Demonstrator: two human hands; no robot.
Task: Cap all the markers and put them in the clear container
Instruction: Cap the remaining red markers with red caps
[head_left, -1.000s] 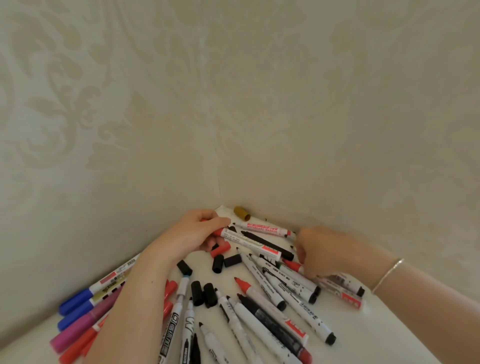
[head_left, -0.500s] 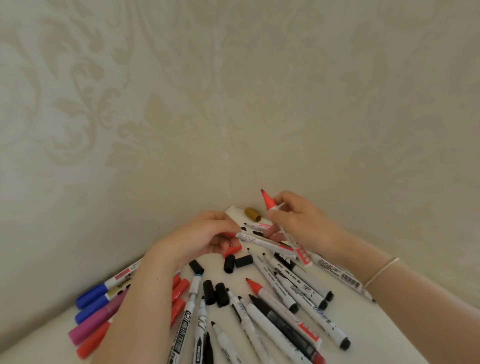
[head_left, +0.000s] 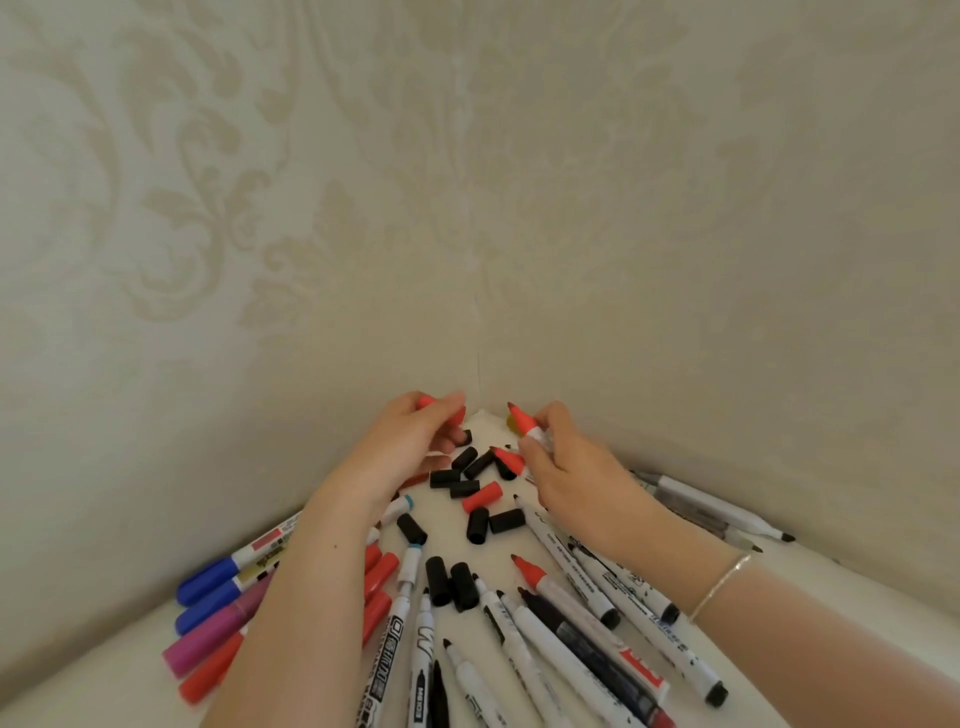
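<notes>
Two things are held up near the corner of the white table (head_left: 810, 613): a red cap (head_left: 439, 406) is pinched in the curled fingers of the left hand (head_left: 410, 441), and an uncapped red marker (head_left: 525, 423) is gripped in the right hand (head_left: 566, 467), its red tip pointed up and to the left. Cap and tip are held near each other but apart, so the step in hand is judged to be the capping of this one marker.

For the next move, the open end of the cap would have to be turned toward the tip, lined up with the barrel, and pressed on until seated; whether the open end already faces the tip cannot be told, since most of the cap is hidden by the fingers.

Little of the task appears done. Many markers are spread over the table, among them an uncapped red-tipped marker (head_left: 563, 590) in the middle and several with bare black tips, while capped blue markers (head_left: 218, 577) and a purple marker (head_left: 213, 636) lie at the left edge. Loose black caps (head_left: 465, 475) and a loose red cap (head_left: 482, 495) are scattered between the hands.

No clear container is seen anywhere in view, so where the capped marker is to be placed cannot be told
</notes>
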